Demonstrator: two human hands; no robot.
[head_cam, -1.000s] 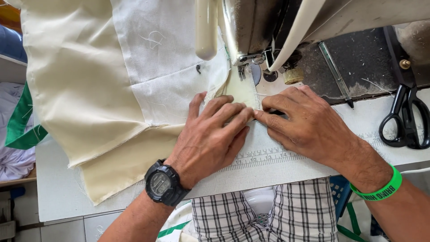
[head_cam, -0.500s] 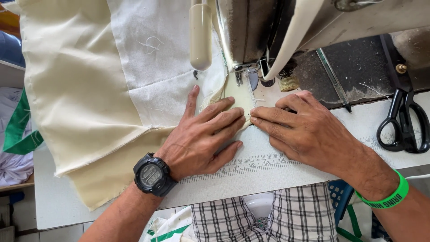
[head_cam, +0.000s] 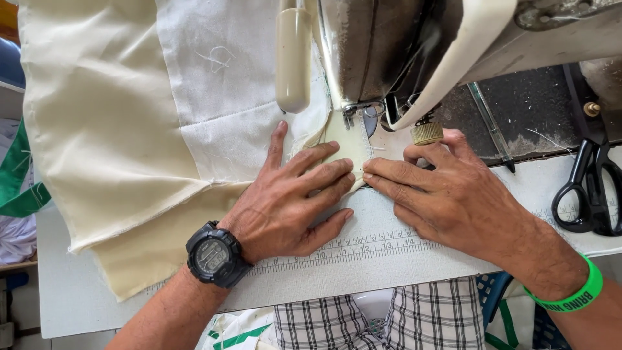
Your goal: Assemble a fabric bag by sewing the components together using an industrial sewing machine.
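Both hands lay flat, fingers spread: left hand [head_cam: 291, 201] and right hand [head_cam: 447, 194] pinned the cream fabric [head_cam: 350, 146] just before the presser foot [head_cam: 355, 111]. Risk: fingertips [head_cam: 370, 176] close to the needle; uneven push could skew the seam.

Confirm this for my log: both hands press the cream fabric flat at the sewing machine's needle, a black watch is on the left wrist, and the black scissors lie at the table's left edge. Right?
Not quite. The head view shows the black scissors at the table's right edge, beyond the right hand. The rest holds: both hands press the cream fabric at the sewing machine, and the black watch sits by the left hand.
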